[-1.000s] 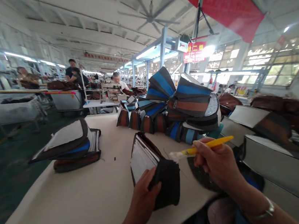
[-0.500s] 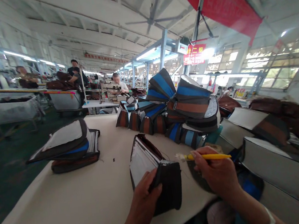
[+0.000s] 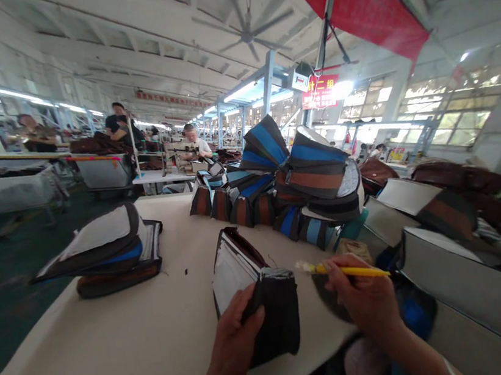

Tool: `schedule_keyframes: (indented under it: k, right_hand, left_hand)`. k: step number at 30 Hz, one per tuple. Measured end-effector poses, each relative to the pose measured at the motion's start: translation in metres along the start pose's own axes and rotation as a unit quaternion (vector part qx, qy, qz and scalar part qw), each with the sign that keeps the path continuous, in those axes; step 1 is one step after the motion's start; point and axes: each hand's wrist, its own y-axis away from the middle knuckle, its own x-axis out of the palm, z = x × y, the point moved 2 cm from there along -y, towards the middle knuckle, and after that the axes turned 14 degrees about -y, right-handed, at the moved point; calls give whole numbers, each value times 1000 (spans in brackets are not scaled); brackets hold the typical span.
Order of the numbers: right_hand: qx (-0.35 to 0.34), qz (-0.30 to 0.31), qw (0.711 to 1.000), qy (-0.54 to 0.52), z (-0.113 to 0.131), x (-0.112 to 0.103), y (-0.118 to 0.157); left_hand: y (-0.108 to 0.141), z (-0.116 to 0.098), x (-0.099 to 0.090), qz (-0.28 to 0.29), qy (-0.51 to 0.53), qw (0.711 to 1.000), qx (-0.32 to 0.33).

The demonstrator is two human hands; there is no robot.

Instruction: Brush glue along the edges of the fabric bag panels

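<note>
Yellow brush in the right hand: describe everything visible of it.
The brush has a slim, glossy yellow handle, plastic by its look, and a pale, ragged bristle tip. It lies nearly level, pinched in the right hand, its tip pointing left toward the black bag piece held in the left hand. Only the right hand touches it; the tip looks just clear of the bag piece.

Red hanging sign (image 3: 319,91) reading 二组, distant red banner (image 3: 173,98) too small to read
</note>
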Motion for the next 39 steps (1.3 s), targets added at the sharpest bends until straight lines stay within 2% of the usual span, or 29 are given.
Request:
schedule_keyframes:
  k: [2, 5, 7, 8, 9, 11, 13, 16, 18, 20, 23, 28, 32, 36, 39]
  right_hand:
    - [16, -9, 999, -49, 1, 4, 5]
    - [3, 44, 997, -70, -2, 19, 12]
    - [-13, 54, 997, -52, -7, 21, 12]
    - [-19, 48, 998, -42, -9, 18, 10]
    - [-22, 37, 999, -32, -10, 13, 8]
    - [-17, 16, 1000, -13, -6, 0, 4]
    - [-7, 4, 1000, -1, 5, -10, 1]
    - [-5, 6, 1000, -25, 24, -8, -1]
    - [-14, 48, 999, -21, 30, 4, -3]
    - [-20, 116, 993, 17, 29, 18, -7]
    - [-30, 179, 980, 77, 22, 26, -17]
    - [-51, 190, 974, 116, 21, 23, -28]
    - [-59, 232, 961, 136, 22, 31, -24]
    - [-72, 236, 958, 144, 23, 38, -20]
    - [-82, 239, 957, 144, 25, 39, -22]
  left_hand:
    - [-1, -2, 2, 5, -4, 1000, 10]
    - [-3, -7, 5, -6, -39, 999, 27]
    - [-3, -11, 6, -31, -100, 992, 66]
    - [-3, -14, 6, -57, -156, 980, 107]
    - [-2, -16, 6, -94, -223, 957, 159]
    - [0, -18, 8, -171, -341, 887, 260]
    - [2, -16, 14, -216, -405, 827, 326]
    - [6, -13, 26, -212, -440, 786, 379]
    - [10, -13, 33, -202, -460, 760, 412]
    - [13, -14, 37, -195, -474, 741, 433]
    - [17, -17, 40, -186, -488, 727, 446]
    - [19, -20, 40, -184, -491, 718, 457]
    - [18, -19, 41, -184, -490, 720, 455]
    - [18, -16, 42, -181, -485, 727, 450]
    - [19, -11, 35, -179, -473, 739, 445]
